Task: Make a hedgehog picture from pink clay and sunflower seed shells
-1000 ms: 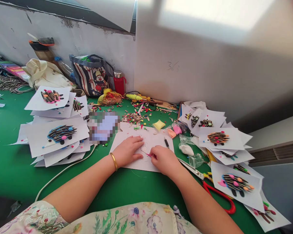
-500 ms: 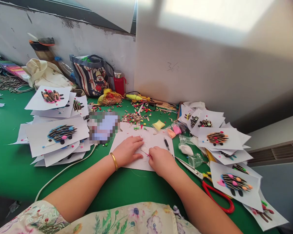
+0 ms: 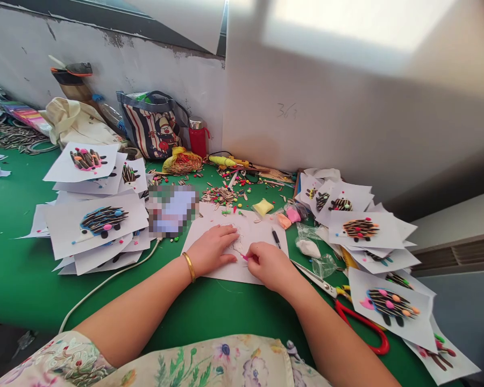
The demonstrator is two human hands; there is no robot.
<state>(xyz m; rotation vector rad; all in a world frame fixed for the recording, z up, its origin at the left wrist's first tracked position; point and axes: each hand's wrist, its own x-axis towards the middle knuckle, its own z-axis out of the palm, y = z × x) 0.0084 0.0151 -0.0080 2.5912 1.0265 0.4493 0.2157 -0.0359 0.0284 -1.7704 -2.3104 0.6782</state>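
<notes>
My left hand (image 3: pixel 212 251), with a gold bangle at the wrist, lies flat on a white sheet of paper (image 3: pixel 193 223), fingers stretched out. The sheet bears a faint outline drawing (image 3: pixel 239 241), partly covered by that hand. On the right side of the drawing, my right hand (image 3: pixel 268 263) is closed, its thumb and forefinger pinched on a small bit of pink modelling clay (image 3: pixel 244 258) against the paper. Just beyond my right knuckles a black pen (image 3: pixel 276 238) rests on the sheet. Scissors (image 3: pixel 326 285) with red handles lie beside my right forearm.
Stacked hedgehog pictures (image 3: pixel 100 223) stand left, more hedgehog cards (image 3: pixel 363 231) right. Behind the sheet lie yellow clay (image 3: pixel 263 207), bagged white clay (image 3: pixel 307 248) and scattered seeds (image 3: pixel 219 195). A phone (image 3: pixel 173 209), its cable, a striped bag (image 3: pixel 151 126) and a red flask (image 3: pixel 197 137) are also there.
My right hand has shifted slightly to the right, and more of the pink clay shows at its fingertips. My left hand stays in place on the paper.
</notes>
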